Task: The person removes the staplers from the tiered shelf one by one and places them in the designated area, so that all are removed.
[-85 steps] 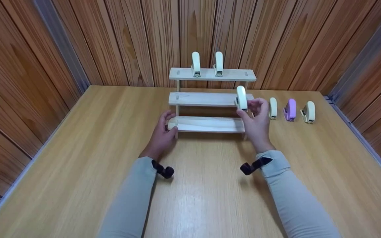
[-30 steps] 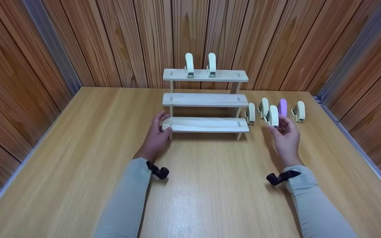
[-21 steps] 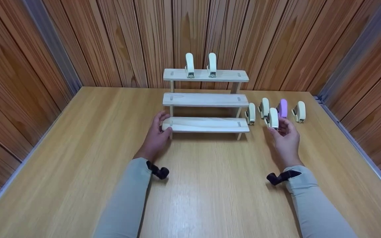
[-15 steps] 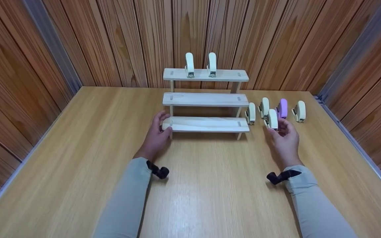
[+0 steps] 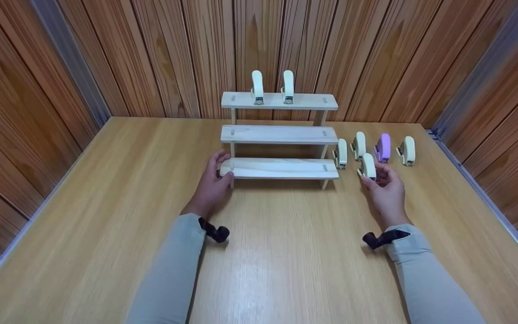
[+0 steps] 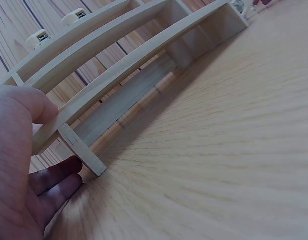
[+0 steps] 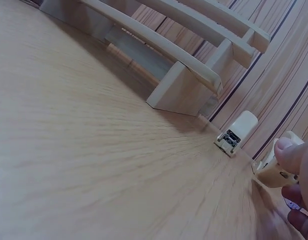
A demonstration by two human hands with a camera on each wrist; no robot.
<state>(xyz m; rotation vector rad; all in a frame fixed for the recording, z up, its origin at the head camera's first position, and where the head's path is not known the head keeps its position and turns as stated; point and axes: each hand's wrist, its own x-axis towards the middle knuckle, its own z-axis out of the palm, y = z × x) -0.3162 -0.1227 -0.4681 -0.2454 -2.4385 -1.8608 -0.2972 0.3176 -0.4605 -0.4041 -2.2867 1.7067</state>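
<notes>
At the left end of a three-tier wooden display stand (image 5: 281,168), my left hand (image 5: 212,182) grips the lowest shelf, thumb on its top edge and fingers around the side leg. My right hand (image 5: 387,191) pinches a cream stapler (image 5: 368,166) to the right of the stand. In the right wrist view, thumb and fingers close on that stapler (image 7: 274,172) low over the table; whether it touches the wood I cannot tell. Two pale staplers, a left one (image 5: 257,87) and a right one (image 5: 288,87), stand on the top shelf.
Behind the held stapler stand a pale stapler (image 5: 341,154) by the stand, another pale one (image 5: 358,146), a purple stapler (image 5: 383,147) and a cream one (image 5: 406,150). A wood-plank wall (image 5: 187,58) closes off the back of the table (image 5: 263,252).
My right hand has carried the stapler from in front of the middle shelf's right end, rightward and down, then slightly nearer to me. My left hand keeps its hold on the stand.
</notes>
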